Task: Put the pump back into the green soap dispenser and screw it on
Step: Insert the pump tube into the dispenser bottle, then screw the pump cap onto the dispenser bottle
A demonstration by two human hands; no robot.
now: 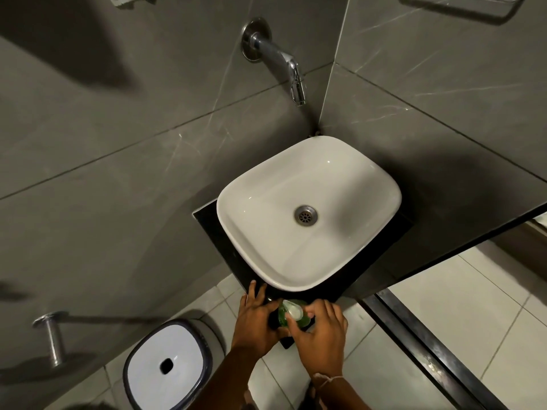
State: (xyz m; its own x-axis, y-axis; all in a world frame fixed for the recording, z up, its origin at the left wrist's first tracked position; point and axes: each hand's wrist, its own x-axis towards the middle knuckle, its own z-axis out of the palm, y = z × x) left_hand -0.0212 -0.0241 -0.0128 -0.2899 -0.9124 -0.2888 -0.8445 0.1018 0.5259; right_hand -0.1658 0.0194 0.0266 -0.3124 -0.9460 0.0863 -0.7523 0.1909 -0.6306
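Both hands' fingers closed: left hand (pixel 257 319) around green soap dispenser (pixel 291 321), right hand (pixel 321 335) on pump (pixel 293 309).

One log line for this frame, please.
phase: pump on bottle | left hand: steadying green soap dispenser | right hand: on white pump | location: black counter, in front of white basin

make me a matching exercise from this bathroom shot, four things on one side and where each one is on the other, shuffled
Things:
1. chrome wall tap
2. white ceramic basin
3. green soap dispenser bottle
4. white-lidded bin

Places:
A. on the floor, lower left
B. between the left hand and right hand, at the black counter's near edge
C. on the grey tiled wall above the basin
D. on top of the black counter

Pairs: 1-C, 2-D, 3-B, 4-A
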